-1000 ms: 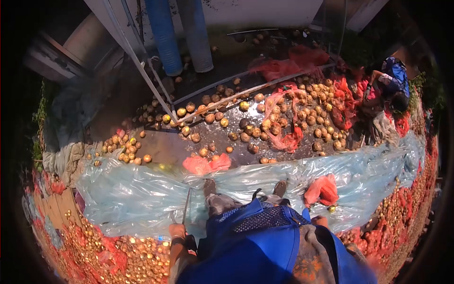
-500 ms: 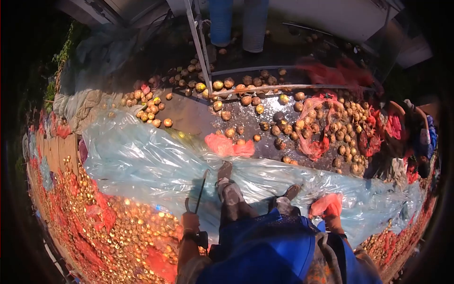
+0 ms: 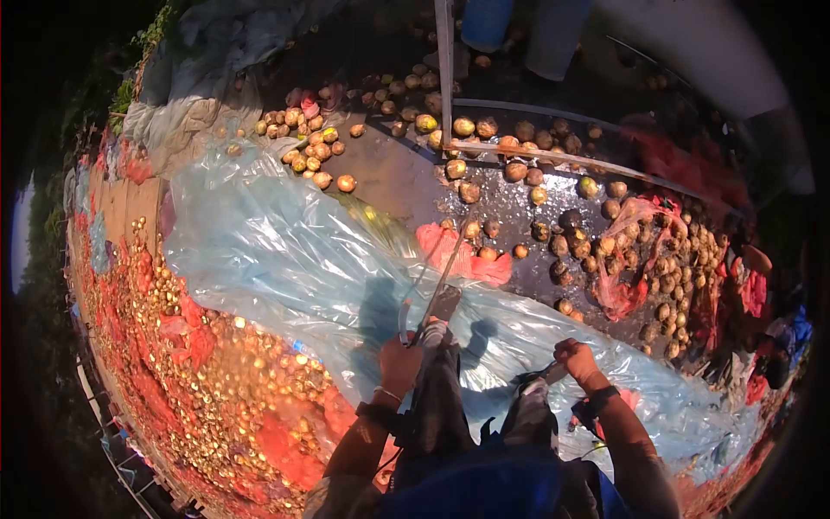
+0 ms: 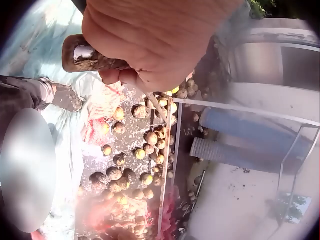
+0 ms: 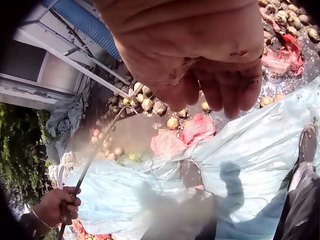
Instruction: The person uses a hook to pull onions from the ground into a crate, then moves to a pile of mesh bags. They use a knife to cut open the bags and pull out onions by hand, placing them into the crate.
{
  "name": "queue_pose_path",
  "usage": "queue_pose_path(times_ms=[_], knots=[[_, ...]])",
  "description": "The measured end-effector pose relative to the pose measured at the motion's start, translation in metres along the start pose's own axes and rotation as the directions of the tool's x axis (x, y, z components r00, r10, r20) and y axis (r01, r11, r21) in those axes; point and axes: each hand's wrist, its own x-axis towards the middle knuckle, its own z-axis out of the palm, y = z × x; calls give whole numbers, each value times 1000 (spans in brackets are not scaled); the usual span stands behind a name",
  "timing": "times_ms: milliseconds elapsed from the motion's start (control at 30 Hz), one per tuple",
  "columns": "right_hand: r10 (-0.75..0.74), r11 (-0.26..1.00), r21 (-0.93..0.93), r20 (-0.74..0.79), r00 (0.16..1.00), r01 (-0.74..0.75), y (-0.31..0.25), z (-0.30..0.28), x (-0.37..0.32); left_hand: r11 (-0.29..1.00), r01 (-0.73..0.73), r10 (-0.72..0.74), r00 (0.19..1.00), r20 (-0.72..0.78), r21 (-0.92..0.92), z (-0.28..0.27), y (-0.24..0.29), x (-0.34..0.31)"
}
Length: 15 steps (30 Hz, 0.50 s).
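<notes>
My left hand (image 3: 399,368) grips a long thin metal rod (image 5: 95,152) with a bent tip; it slants forward over the plastic sheet. A brown handle (image 4: 92,57) with a metal-capped end also sticks out of this fist, and a short curved pale piece (image 3: 404,318) rises beside the rod. My right hand (image 3: 577,362) is over the sheet, away from the left one. In the right wrist view its fingers (image 5: 215,92) hang loosely curled, holding nothing. A crumpled red mesh bag (image 3: 467,255) lies on the sheet's far edge, ahead of my feet.
Bluish plastic sheeting (image 3: 259,233) lies under my feet. Many onions (image 3: 679,277) are scattered on wet ground beyond, around a metal frame (image 3: 553,157) and blue pipes (image 3: 488,24). More onions and red netting heap at left (image 3: 251,381). Another person (image 3: 791,342) is at far right.
My view has swung left. The left hand has lifted the rod forward. The right hand has moved forward, away from the red mesh it overlapped half a second ago.
</notes>
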Motion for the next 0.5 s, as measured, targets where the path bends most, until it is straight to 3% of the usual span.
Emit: queue_pose_path(times_ms=[33,100,200,233,300,333,367,433,467,500], knots=[[153,761,607,177,972,-231,12,26,37,1000,-1,1,1000,12,3,7,19,-3],[340,704,555,285,896,-443,-102,14,71,992,74,-68,996,53,-102,20,44,-5],[248,384,812,369,896,-440,-153,36,124,994,-21,24,999,33,-111,109,-48,52],[185,273,867,379,907,-418,-161,46,138,976,-170,165,985,-44,-137,95,0,27],[114,154,935,303,946,-318,-181,59,162,940,-329,321,943,-93,-90,100,26,21],[137,17,952,302,944,-307,-194,60,169,969,-224,232,970,70,-104,95,43,15],[150,16,953,296,943,-302,-192,64,178,969,-225,234,969,83,-107,106,41,19],[271,-70,935,354,895,-348,-186,71,192,938,-181,196,980,24,-296,129,27,21],[301,-45,947,316,900,-318,-180,75,197,933,-63,113,986,121,-354,135,23,28],[308,-47,949,312,899,-313,-173,76,201,933,-63,116,985,130,-353,141,19,33]])
